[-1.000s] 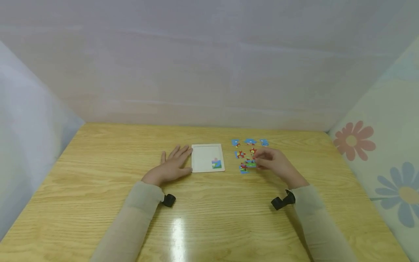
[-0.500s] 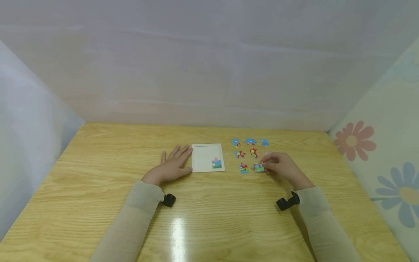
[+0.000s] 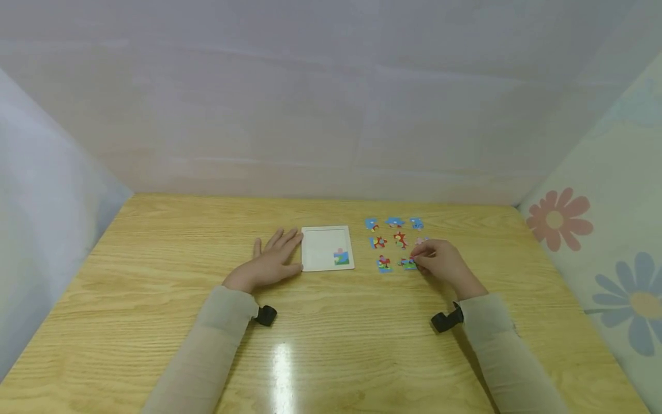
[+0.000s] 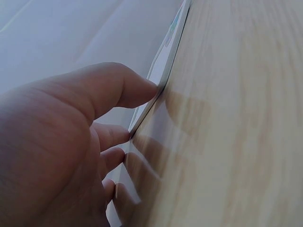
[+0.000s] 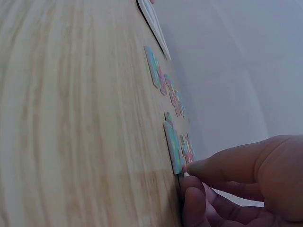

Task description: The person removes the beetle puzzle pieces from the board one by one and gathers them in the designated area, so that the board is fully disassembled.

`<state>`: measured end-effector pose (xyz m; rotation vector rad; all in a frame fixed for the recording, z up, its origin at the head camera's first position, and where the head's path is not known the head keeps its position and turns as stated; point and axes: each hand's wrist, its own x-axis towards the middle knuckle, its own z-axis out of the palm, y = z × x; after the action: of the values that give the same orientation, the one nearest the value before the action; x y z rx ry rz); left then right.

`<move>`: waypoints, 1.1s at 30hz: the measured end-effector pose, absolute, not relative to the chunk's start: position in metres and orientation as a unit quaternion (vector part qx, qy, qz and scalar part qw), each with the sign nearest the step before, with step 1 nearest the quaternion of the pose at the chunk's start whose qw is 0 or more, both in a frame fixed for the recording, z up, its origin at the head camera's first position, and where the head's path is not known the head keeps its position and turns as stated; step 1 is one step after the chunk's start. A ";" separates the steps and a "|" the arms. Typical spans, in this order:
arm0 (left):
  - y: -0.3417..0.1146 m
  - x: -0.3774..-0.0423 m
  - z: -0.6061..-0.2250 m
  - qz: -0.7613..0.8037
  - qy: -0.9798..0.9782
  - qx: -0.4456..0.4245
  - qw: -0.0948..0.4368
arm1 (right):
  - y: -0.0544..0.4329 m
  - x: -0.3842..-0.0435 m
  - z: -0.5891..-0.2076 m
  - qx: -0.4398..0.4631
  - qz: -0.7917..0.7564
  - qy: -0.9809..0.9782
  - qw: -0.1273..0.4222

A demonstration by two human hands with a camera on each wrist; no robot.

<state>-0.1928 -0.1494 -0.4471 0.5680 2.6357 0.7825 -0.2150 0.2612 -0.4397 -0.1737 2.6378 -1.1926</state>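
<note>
In the head view a white square puzzle tray [image 3: 323, 247] lies mid-table, with one puzzle piece [image 3: 341, 259] in its near right corner. My left hand [image 3: 266, 267] lies spread at the tray's left side, thumb and fingertips touching its edge, as the left wrist view [image 4: 113, 94] also shows. Right of the tray, my right hand [image 3: 439, 263] pinches the right edge of a green and blue puzzle piece [image 3: 407, 263] at the table surface. In the right wrist view the thumb and fingers meet at that piece's edge [image 5: 174, 146]; the fingertips partly cover it.
Several loose puzzle pieces lie in rough rows: blue ones [image 3: 395, 222] at the back, red ones [image 3: 400, 240] in the middle, and a red and green one [image 3: 384, 264] in front. A pink piece [image 3: 421, 240] is partly behind the right hand. A pale cloth wall [image 3: 331, 144] stands behind the table.
My right hand has shifted the green and blue piece to the right, away from the red and green one; it has hardly moved in the last half second. My left hand stays put.
</note>
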 end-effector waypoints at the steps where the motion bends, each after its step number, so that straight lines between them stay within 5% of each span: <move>1: -0.149 -0.193 -0.447 0.274 0.926 0.198 0.167 | 0.261 -0.215 -0.440 -0.060 -0.406 0.904 0.119; 18: -0.150 -0.192 -0.447 0.281 0.925 0.195 0.166 | 0.222 -0.204 -0.421 -0.114 -0.387 0.913 0.056; 33: -0.148 -0.191 -0.446 0.280 0.925 0.196 0.164 | 0.164 -0.203 -0.426 -0.179 -0.407 0.890 0.098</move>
<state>-0.1907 -0.1482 -0.4459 0.5587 2.6379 0.7989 -0.2034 0.1644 -0.4260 -0.5304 2.6356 -1.2037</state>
